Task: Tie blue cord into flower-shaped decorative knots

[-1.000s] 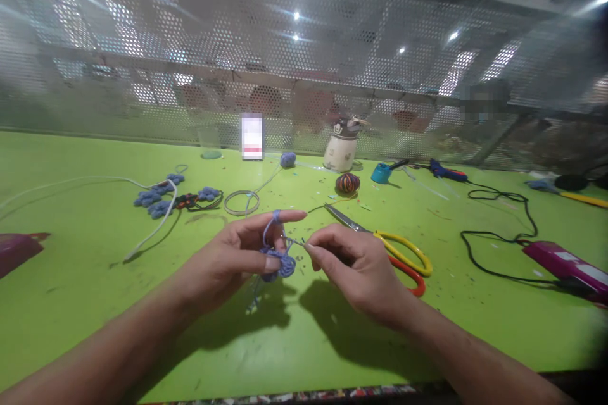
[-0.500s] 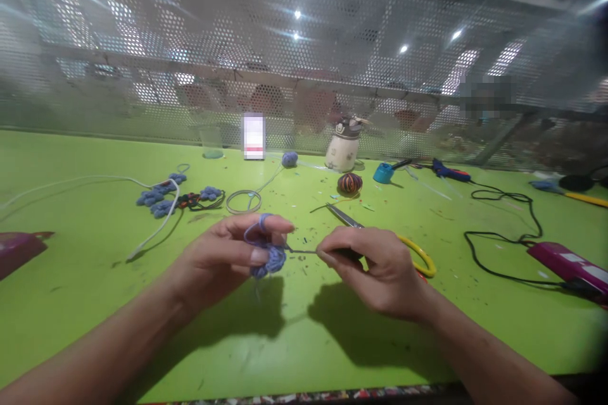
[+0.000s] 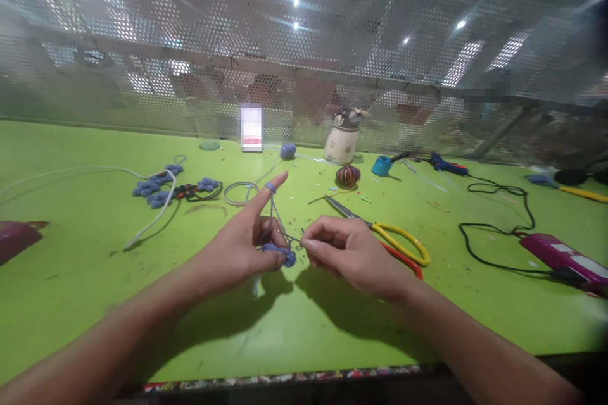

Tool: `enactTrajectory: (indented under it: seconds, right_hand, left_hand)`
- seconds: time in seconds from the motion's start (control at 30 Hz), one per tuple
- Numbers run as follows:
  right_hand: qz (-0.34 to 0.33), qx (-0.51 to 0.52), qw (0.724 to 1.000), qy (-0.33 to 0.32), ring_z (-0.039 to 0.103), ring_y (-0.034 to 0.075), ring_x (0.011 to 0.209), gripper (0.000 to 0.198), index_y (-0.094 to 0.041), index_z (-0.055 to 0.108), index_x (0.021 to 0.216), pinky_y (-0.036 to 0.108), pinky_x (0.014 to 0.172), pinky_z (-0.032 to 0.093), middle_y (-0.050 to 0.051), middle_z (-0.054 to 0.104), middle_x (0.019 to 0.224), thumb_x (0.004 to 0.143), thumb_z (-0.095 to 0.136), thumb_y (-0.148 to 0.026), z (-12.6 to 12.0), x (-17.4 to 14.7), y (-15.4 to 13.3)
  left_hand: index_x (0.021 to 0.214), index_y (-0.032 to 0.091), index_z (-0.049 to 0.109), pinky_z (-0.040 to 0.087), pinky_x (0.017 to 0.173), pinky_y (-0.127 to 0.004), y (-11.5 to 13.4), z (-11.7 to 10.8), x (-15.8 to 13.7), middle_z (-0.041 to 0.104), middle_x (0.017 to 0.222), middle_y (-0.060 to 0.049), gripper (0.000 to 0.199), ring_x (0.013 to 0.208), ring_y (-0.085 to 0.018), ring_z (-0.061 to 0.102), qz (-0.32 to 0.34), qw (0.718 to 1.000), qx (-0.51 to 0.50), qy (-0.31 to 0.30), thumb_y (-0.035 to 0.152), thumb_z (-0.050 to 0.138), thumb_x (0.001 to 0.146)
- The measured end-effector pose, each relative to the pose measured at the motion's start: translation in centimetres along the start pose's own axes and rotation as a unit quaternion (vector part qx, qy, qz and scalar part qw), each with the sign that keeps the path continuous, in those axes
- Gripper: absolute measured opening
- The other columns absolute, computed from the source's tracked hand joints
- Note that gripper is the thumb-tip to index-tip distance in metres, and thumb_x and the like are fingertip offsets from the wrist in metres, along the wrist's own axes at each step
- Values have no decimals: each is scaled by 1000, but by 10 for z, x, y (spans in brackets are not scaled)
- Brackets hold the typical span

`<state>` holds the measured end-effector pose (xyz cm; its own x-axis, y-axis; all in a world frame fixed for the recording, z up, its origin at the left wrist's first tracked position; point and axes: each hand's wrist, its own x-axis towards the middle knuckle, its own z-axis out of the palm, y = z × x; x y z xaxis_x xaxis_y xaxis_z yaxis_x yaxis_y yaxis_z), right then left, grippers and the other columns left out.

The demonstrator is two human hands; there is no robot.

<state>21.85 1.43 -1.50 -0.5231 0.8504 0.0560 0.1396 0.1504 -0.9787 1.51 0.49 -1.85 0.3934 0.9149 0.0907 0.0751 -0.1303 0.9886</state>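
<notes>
My left hand (image 3: 240, 243) pinches a small blue crochet piece (image 3: 281, 254) between thumb and fingers. Its forefinger points up and away with blue yarn (image 3: 273, 205) looped round it. My right hand (image 3: 349, 253) is closed on a thin crochet hook (image 3: 297, 241), whose tip is at the crochet piece. Both hands hover just above the green table (image 3: 71, 278), close to its near edge. The yarn runs back towards a blue yarn ball (image 3: 287, 151) at the far side.
Yellow and red handled scissors (image 3: 389, 242) lie right behind my right hand. Finished blue crochet bits (image 3: 152, 188) and a white cord (image 3: 142, 231) lie at left, a wire ring (image 3: 240, 193) in the middle. A black cable (image 3: 494, 228), magenta tool (image 3: 560, 257), striped ball (image 3: 348, 174) and white jar (image 3: 341, 142) stand beyond.
My left forefinger has lifted and straightened, pulling the yarn loop up. My right hand has drawn closer to the crochet piece. The view has tipped slightly downward.
</notes>
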Motion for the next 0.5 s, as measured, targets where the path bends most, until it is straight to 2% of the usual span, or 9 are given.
enactTrajectory:
  seconds: [0.1,0.2,0.27,0.37,0.43,0.5]
  right_hand:
    - [52,57,997,12,41,5,41,27,-15,59,76,19,41,30,-4,55,56,82,69,-39,2,3,5]
    - [69,130,988,40,42,4,39,31,-15,58,77,18,39,26,-3,58,58,77,74,-42,6,6,11]
    - [57,169,983,50,41,4,39,30,-15,58,79,17,38,26,-3,60,60,78,74,-40,8,7,14]
    - [13,216,974,63,42,3,40,27,-15,58,82,16,38,29,-3,61,61,81,72,-37,11,6,14]
    - [-22,222,972,70,44,4,41,25,-16,58,83,17,38,31,-3,61,62,83,71,-37,13,4,14]
    - [-51,190,978,74,45,5,41,24,-16,58,84,18,40,33,-3,60,62,85,70,-37,12,2,13]
  left_hand:
    - [156,30,12,46,68,-31,0,5,-4,65,73,2,95,66,-17,60,72,976,200,50,6,60,78]
    - [155,30,22,45,71,-32,-1,10,-8,65,75,1,88,69,-18,59,149,944,281,92,6,59,79]
    - [155,29,22,46,74,-32,-1,12,-8,66,77,0,86,72,-18,60,161,951,239,113,9,62,81]
    - [157,30,7,49,72,-31,2,13,-6,69,77,0,98,73,-19,63,115,984,69,121,15,69,82]
    - [156,30,-1,50,68,-29,5,12,-3,70,74,1,109,70,-17,64,77,991,-55,99,16,75,78]
    - [156,30,0,51,64,-26,6,9,-2,71,73,1,115,65,-15,63,49,986,-146,67,14,79,74]
